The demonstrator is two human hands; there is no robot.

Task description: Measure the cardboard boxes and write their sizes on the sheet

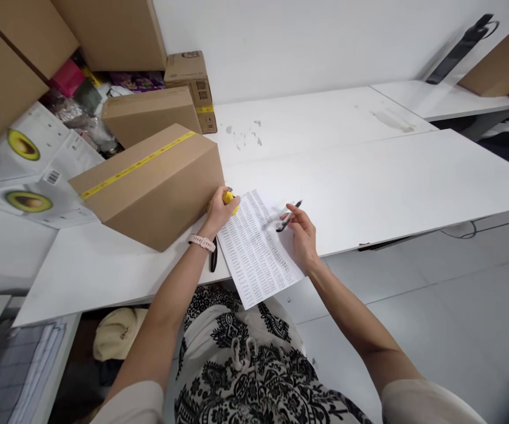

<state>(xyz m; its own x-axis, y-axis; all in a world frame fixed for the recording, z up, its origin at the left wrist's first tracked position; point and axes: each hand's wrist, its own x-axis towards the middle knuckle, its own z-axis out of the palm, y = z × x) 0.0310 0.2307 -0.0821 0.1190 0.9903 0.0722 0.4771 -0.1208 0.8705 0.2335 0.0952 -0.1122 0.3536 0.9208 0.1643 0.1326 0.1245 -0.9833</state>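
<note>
My left hand (219, 209) is closed around a small yellow object (229, 198), held against the near corner of a brown cardboard box (152, 182) sealed with yellow tape. My right hand (302, 234) grips a black pen (288, 216), its tip over a printed sheet (254, 247) full of small rows of text. The sheet lies on the white table (369, 176) and hangs over its front edge. A pale watch sits on my left wrist.
More cardboard boxes (150, 112) and white cartons with avocado pictures (29, 153) crowd the left. A black pen-like item (213, 254) lies under my left wrist. Another person's hand with a box (501, 62) shows at the far right.
</note>
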